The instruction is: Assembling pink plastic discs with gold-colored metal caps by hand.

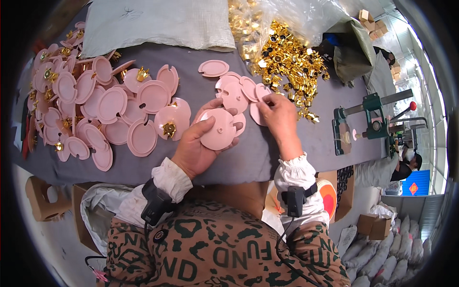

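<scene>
My left hand [190,152] is closed around a round pink plastic disc [217,131], thumb on top and fingers beneath. A small knob stands at the disc's middle, and a slot cuts into its right edge. To the right, my right hand [283,120] pinches the edge of another pink disc [257,115]; its fingertips partly cover it. Several similar discs [234,97] overlap just beyond both hands, and one more [213,68] lies apart behind them. Left of my left hand rests a pink disc with a gold crown-shaped piece [169,129] on it.
A large heap of pink discs [111,105], some with gold crowns, covers the table's left. Gold pieces [291,62] spill from a clear plastic bag at the back. A white sack [158,24] lies behind; a green hand press [375,117] stands right. Boxes and sacks sit below.
</scene>
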{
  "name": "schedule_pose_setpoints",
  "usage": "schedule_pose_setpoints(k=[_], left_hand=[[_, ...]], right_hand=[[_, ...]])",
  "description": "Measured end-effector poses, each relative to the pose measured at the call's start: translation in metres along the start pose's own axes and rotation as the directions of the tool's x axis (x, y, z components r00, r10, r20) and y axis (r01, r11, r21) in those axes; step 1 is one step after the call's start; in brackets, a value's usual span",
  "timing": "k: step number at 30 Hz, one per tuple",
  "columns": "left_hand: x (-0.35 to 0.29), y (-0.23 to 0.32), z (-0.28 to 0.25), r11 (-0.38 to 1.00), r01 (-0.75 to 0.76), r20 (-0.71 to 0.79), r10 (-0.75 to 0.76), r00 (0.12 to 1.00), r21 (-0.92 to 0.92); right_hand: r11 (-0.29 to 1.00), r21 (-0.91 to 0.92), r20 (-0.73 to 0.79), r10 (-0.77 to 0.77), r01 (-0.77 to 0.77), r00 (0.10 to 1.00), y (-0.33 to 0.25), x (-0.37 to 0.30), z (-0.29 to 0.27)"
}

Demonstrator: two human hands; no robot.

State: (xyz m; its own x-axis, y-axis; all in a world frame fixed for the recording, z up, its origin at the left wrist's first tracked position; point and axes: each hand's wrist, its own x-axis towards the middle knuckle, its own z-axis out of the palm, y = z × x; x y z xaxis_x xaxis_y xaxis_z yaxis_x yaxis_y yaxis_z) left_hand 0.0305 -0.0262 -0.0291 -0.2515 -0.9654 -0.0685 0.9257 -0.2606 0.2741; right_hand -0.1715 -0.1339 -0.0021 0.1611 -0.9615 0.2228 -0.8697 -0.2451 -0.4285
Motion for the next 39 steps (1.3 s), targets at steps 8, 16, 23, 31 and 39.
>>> schedule_pose_setpoints(k=[8,16,23,31,39], left_hand=[[0.002,-0.002,0.006,0.998,0.056,-0.014,-0.057,0.998,-0.017],[-0.002,0.001,0.006,0.974,0.168,0.043,-0.177,0.983,0.155],[0.006,-0.005,0.007,0.993,0.107,0.032,-0.109,0.993,0.058],[0.003,-0.020,0.034,0.948,0.049,-0.038,-0.039,0.999,0.314],[0.012,-0.032,0.033,0.888,0.236,0.036,-0.272,0.962,0.395]], right_hand=[[0.528,0.846,0.001,0.143,-0.077,0.990,-0.041,-0.064,-0.018],[0.874,0.437,-0.237,-0.115,0.212,0.965,-0.042,-0.060,0.008],[0.965,0.116,-0.100,-0.222,0.233,0.970,0.022,-0.022,0.007],[0.728,0.662,-0.139,-0.114,0.178,0.984,-0.025,-0.081,-0.034],[0.748,0.629,-0.079,-0.207,0.210,0.975,0.003,-0.096,-0.057]])
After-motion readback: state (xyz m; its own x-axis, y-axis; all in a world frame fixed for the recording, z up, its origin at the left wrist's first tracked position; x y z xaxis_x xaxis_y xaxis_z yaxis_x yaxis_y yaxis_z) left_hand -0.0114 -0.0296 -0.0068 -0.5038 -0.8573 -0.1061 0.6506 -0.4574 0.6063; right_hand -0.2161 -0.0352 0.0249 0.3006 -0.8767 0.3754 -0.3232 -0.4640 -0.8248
